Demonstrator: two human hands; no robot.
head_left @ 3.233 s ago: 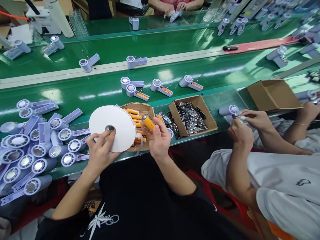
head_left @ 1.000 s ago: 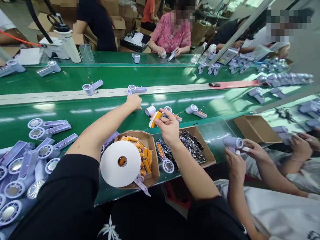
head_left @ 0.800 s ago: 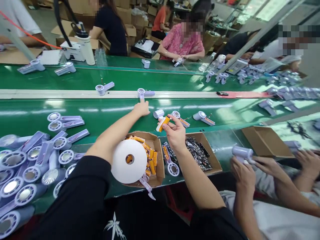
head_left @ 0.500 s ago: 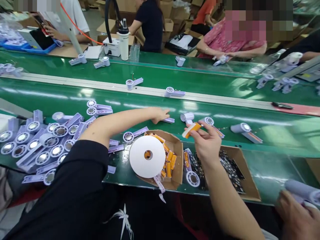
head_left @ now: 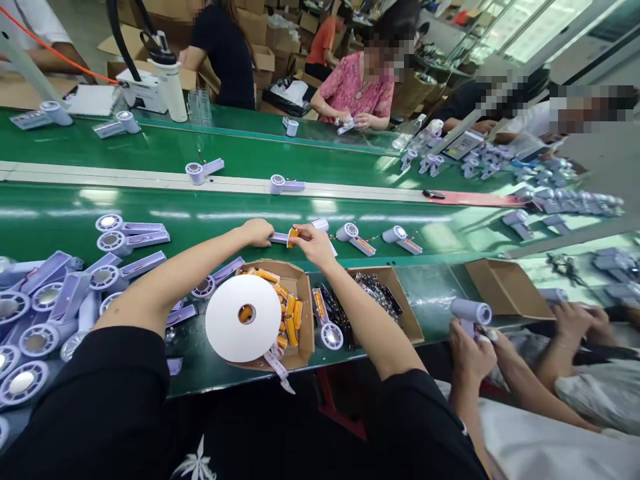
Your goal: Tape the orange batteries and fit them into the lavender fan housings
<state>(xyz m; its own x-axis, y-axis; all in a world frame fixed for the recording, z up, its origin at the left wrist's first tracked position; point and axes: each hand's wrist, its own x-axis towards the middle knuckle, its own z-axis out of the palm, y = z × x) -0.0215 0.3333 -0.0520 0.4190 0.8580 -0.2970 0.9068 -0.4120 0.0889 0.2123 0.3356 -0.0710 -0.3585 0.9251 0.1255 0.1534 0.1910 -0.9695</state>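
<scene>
Left hand [head_left: 257, 231] resting closed on the lavender fan housing [head_left: 280, 237] on the green conveyor belt [head_left: 200, 217]. Right hand [head_left: 313, 241], just at its 3 o'clock, fingers pinching the orange battery [head_left: 293, 235] against that housing. Battery box [head_left: 295, 313] and white tape roll [head_left: 243, 327] toward 6 o'clock.

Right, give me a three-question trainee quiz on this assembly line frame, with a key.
1. True or false: the right hand holds an orange battery out over the green belt.
2. What does the left hand rest on?
a) the white tape roll
b) a lilac fan part on the belt
c) the box of circuit boards
3. Fill in: the tape roll leans against the cardboard box of orange ______.

Key
1. True.
2. b: the left hand lies on the lilac part, beside the right hand.
3. batteries.
</scene>
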